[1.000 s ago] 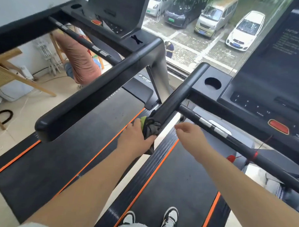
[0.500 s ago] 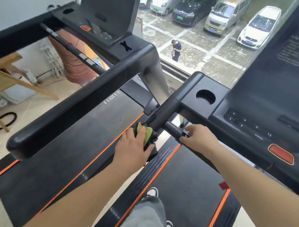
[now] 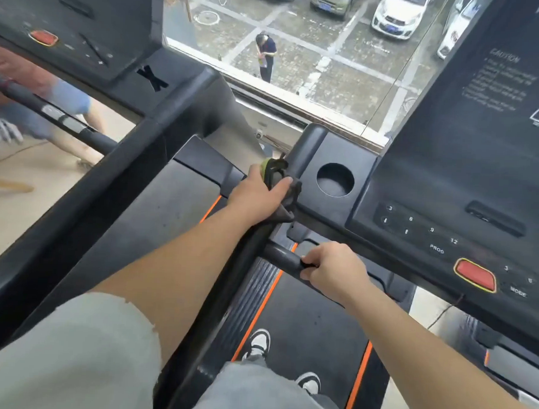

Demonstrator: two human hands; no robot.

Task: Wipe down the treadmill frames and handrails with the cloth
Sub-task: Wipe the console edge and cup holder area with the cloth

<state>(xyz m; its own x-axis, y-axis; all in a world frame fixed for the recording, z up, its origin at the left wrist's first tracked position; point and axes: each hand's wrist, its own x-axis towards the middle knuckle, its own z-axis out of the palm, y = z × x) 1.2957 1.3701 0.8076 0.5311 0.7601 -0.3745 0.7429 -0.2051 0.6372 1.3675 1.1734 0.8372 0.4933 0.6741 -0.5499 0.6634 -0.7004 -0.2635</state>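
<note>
From the head camera, a second black treadmill [image 3: 115, 179] stands just to the left, its thick black side rail slanting close beside the person's left forearm. Beyond it a crouched person in blue shorts [image 3: 70, 101] is partly hidden by that machine's thin bar. Ahead, a window looks down on a paved car park with a white car [image 3: 397, 16] and a standing figure in dark clothes [image 3: 266, 57]. To the right rises the glossy black console [image 3: 448, 181] with white numbered keys, a round cup-holder recess [image 3: 335, 180] and a red oval stop button [image 3: 475, 275]. Below, black-and-white sneakers [image 3: 257, 343] stand on the black belt with orange side stripes [image 3: 315, 324].

The left hand [image 3: 256, 193] curls over a crumpled dark grey cloth with a yellow-green patch [image 3: 288, 199], pressing it onto the matte black padded handrail [image 3: 304, 147] just beside the cup-holder corner. The hand covers most of the cloth, and the forearm hides much of the rail below it. The right hand [image 3: 333, 272] has its fingers wrapped round a black round crossbar [image 3: 280, 256] under the console.
</note>
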